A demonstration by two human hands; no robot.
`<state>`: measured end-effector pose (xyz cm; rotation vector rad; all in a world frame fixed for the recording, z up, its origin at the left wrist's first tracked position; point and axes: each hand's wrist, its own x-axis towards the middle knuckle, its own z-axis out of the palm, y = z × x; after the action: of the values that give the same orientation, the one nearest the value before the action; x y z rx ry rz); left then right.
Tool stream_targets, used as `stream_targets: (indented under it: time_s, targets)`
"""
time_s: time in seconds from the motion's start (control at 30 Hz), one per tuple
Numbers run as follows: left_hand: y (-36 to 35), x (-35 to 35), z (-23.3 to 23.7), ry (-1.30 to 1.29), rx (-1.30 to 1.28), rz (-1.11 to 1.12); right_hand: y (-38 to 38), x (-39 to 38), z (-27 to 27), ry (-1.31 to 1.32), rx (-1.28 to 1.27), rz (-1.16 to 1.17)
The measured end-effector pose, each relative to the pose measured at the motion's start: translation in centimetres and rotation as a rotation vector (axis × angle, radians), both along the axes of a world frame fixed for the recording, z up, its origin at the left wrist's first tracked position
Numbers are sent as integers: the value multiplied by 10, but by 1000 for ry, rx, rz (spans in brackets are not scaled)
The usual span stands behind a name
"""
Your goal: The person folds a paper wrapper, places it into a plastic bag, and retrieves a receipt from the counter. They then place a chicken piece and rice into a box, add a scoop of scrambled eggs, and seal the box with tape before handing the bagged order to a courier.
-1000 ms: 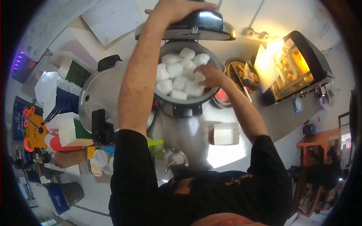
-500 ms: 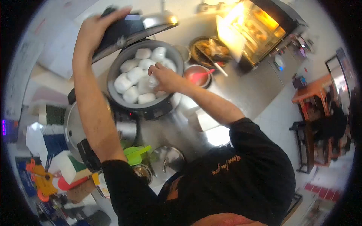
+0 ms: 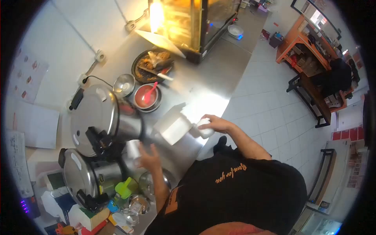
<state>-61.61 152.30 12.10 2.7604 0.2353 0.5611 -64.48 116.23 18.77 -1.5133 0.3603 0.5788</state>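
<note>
My right hand point(image 3: 214, 123) is closed around a white rounded bundle point(image 3: 205, 130), just right of an open white box point(image 3: 174, 128) on the steel counter. To the left, my left hand point(image 3: 149, 158) has its fingers spread, close beside a small white object point(image 3: 133, 149); whether they touch is hard to tell. Beyond that hand stands a large steel cooker point(image 3: 130, 123) with its lid point(image 3: 94, 120) shut, so its inside is hidden.
A second cooker point(image 3: 107, 176) and a green scoop point(image 3: 124, 188) are at lower left. Further back are a red bowl point(image 3: 144, 98), a metal bowl point(image 3: 123, 85), a dark pan point(image 3: 143, 60) and a glowing glass cabinet point(image 3: 179, 23). A person point(image 3: 340, 76) is at far right.
The cooker's lid has come down, hiding the white bundles. My left hand has let go of it and moved down. My right hand has left the cooker with a white bundle. The view has shifted.
</note>
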Motion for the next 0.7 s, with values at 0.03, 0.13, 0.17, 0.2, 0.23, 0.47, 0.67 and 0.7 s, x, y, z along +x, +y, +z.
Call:
stream_targets:
  time_s: [0.03,0.13,0.17,0.2,0.23,0.47,0.67,0.7]
  targets:
    - [-31,-11,-28,274,191,39,-17,-10,0,2,85,-35]
    - [-82,6,-61,453,-60,81,-80,-33,-2,23,279,-137]
    - [-93,18,-67,563,-205,100,-102,-41,-4,42,270,-151]
    - [-93,35,-112,517,-244,18,-125,-48,-6,59,260,-165]
    - [-93,52,-157,474,-285,-66,-147,-55,-10,76,249,-179]
    - [-365,43,-107,225,-465,-477,-258,-42,-34,-362,-144,-180]
    - [-537,45,-77,216,-656,-564,-344,54,-76,-437,-536,-86]
    - [-554,56,-72,250,-696,-531,-360,71,-89,-403,-517,-41]
